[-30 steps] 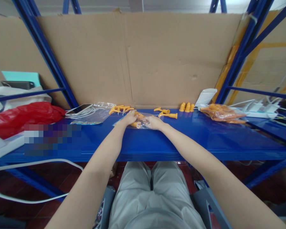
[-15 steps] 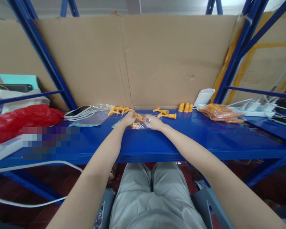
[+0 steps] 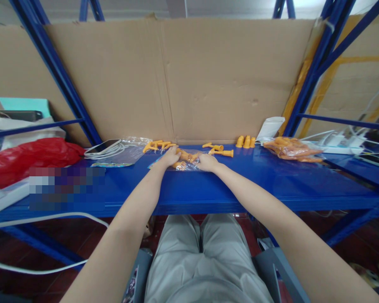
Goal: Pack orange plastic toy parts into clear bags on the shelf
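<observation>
A clear plastic bag (image 3: 192,166) with orange plastic pieces (image 3: 185,155) inside lies on the blue tabletop between my hands. My left hand (image 3: 171,157) is closed on the bag's left side. At the right end, my right hand (image 3: 207,162) has its fingers curled on the bag's edge, close beside an orange piece. Its fingertips are partly hidden by the shiny film. Behind my left hand lie several small orange hook-shaped pieces (image 3: 154,146). Two longer orange pieces (image 3: 225,153) rest just beyond my right hand.
Orange cups (image 3: 247,142) stand near the cardboard back panel (image 3: 214,80). A filled bag of orange parts (image 3: 292,149) lies right, near a power strip (image 3: 344,149). On the left are a flat plastic bag (image 3: 126,155), a coiled white cable (image 3: 105,150) and a red bag (image 3: 34,158).
My right hand has shifted slightly right, and more of the orange pieces in the bag shows between my hands. My left hand stays nearly still.
</observation>
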Action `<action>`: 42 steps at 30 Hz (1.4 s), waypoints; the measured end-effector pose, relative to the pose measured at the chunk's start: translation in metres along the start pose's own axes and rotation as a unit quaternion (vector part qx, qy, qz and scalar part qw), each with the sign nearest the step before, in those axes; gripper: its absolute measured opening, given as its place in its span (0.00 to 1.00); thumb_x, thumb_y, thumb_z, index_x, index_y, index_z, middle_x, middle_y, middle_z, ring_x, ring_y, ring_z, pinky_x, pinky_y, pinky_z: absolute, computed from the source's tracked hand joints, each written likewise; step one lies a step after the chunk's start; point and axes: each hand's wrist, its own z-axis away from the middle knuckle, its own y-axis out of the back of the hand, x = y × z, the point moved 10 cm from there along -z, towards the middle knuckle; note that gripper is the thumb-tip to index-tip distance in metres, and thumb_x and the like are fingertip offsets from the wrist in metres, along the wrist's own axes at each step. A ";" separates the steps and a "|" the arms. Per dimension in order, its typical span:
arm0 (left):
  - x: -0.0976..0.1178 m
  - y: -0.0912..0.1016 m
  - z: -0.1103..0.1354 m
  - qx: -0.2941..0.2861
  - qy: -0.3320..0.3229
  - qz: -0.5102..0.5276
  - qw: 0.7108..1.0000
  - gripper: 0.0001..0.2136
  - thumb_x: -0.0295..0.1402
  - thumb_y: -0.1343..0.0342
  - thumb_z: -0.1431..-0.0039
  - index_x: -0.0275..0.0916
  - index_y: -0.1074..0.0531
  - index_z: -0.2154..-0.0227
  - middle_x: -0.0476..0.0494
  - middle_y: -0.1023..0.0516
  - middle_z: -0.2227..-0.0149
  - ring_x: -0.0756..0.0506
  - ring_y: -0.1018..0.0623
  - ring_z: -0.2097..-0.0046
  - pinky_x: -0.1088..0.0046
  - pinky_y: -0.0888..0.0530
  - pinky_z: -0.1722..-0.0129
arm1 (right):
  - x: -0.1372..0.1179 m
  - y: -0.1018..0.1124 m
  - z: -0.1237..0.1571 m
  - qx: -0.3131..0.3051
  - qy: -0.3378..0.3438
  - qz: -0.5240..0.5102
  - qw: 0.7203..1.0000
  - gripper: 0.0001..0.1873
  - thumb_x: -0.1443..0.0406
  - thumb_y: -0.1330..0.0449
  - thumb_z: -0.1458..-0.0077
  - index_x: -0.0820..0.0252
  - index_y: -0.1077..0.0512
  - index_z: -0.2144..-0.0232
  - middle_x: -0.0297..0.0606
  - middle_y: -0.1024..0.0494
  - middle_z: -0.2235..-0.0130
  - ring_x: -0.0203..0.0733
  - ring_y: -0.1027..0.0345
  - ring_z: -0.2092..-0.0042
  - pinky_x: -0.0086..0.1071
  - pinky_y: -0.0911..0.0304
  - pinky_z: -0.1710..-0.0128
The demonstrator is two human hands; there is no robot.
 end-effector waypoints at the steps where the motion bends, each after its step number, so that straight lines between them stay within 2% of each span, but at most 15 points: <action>1: 0.000 0.000 0.000 0.001 -0.001 -0.003 1.000 0.24 0.33 0.52 0.41 0.33 0.36 0.42 0.33 0.33 0.39 0.41 0.36 0.36 0.64 0.42 0.36 | 0.001 -0.001 0.000 0.000 0.001 -0.001 1.000 0.22 0.55 0.49 0.37 0.59 0.28 0.48 0.47 0.24 0.48 0.48 0.29 0.48 0.34 0.36 0.52; 9: -0.001 0.000 -0.001 0.005 -0.003 -0.005 1.000 0.23 0.33 0.51 0.42 0.34 0.35 0.43 0.34 0.31 0.40 0.41 0.35 0.37 0.63 0.41 0.36 | 0.002 -0.003 -0.004 0.012 0.008 -0.011 1.000 0.25 0.55 0.49 0.37 0.62 0.33 0.43 0.49 0.26 0.46 0.49 0.30 0.46 0.36 0.37 0.50; 16: 0.003 0.003 0.003 0.002 0.010 -0.008 1.000 0.23 0.32 0.52 0.40 0.33 0.36 0.42 0.33 0.33 0.39 0.41 0.36 0.36 0.63 0.42 0.36 | 0.003 -0.004 -0.003 -0.002 -0.001 -0.004 1.000 0.23 0.55 0.48 0.37 0.58 0.31 0.44 0.47 0.25 0.46 0.50 0.31 0.45 0.37 0.37 0.49; 22: 0.007 0.005 0.006 -0.002 0.025 -0.009 1.000 0.23 0.31 0.53 0.39 0.31 0.37 0.41 0.33 0.35 0.38 0.42 0.38 0.35 0.67 0.44 0.35 | -0.002 -0.003 -0.002 -0.021 0.004 0.016 1.000 0.24 0.55 0.51 0.36 0.62 0.32 0.44 0.49 0.27 0.44 0.52 0.32 0.44 0.39 0.37 0.48; 28: 0.004 0.003 0.004 -0.009 0.017 -0.015 1.000 0.23 0.32 0.53 0.39 0.33 0.37 0.41 0.34 0.34 0.38 0.41 0.36 0.36 0.65 0.43 0.35 | 0.000 -0.003 -0.003 -0.016 -0.001 0.008 1.000 0.23 0.56 0.50 0.35 0.61 0.31 0.45 0.49 0.26 0.45 0.51 0.32 0.44 0.39 0.37 0.48; 33: 0.000 0.000 0.002 -0.011 0.014 -0.015 1.000 0.23 0.32 0.52 0.40 0.34 0.37 0.41 0.33 0.34 0.38 0.40 0.35 0.36 0.62 0.42 0.36 | -0.001 0.000 -0.007 -0.015 0.010 -0.010 1.000 0.19 0.58 0.49 0.36 0.60 0.25 0.52 0.45 0.23 0.49 0.48 0.29 0.47 0.33 0.36 0.52; 35: -0.001 -0.001 0.002 -0.016 0.019 -0.020 0.999 0.23 0.31 0.53 0.39 0.32 0.37 0.41 0.33 0.36 0.37 0.41 0.36 0.36 0.64 0.42 0.36 | 0.001 0.003 -0.007 -0.035 0.019 -0.030 0.999 0.17 0.61 0.49 0.37 0.63 0.23 0.57 0.45 0.20 0.55 0.45 0.26 0.53 0.30 0.35 0.57; 38: -0.001 -0.002 0.002 -0.020 0.027 -0.027 0.999 0.22 0.31 0.53 0.39 0.32 0.37 0.42 0.33 0.36 0.37 0.42 0.36 0.36 0.67 0.42 0.36 | 0.020 0.010 -0.006 -0.074 -0.009 -0.070 0.995 0.15 0.67 0.48 0.40 0.66 0.21 0.61 0.43 0.18 0.64 0.39 0.25 0.67 0.26 0.35 0.68; 39: -0.002 -0.002 0.002 -0.020 0.027 -0.027 0.999 0.22 0.31 0.53 0.39 0.33 0.37 0.42 0.34 0.35 0.37 0.43 0.36 0.36 0.68 0.42 0.36 | 0.031 0.017 -0.006 -0.067 -0.029 -0.076 0.994 0.14 0.69 0.47 0.42 0.67 0.21 0.62 0.42 0.18 0.64 0.38 0.26 0.69 0.25 0.36 0.70; 40: -0.002 -0.002 0.001 -0.020 0.028 -0.026 0.999 0.22 0.31 0.53 0.39 0.34 0.36 0.42 0.35 0.34 0.38 0.43 0.35 0.36 0.68 0.42 0.36 | 0.044 0.024 -0.005 -0.056 -0.052 -0.073 0.994 0.13 0.69 0.46 0.43 0.67 0.21 0.63 0.43 0.18 0.65 0.38 0.26 0.69 0.25 0.37 0.71; 42: -0.003 -0.002 0.001 -0.016 0.028 -0.019 0.999 0.21 0.32 0.52 0.39 0.35 0.35 0.43 0.37 0.32 0.39 0.43 0.34 0.37 0.68 0.42 0.36 | 0.069 0.044 -0.003 0.014 -0.088 -0.040 0.995 0.13 0.68 0.45 0.44 0.65 0.20 0.63 0.44 0.18 0.64 0.40 0.25 0.65 0.26 0.36 0.67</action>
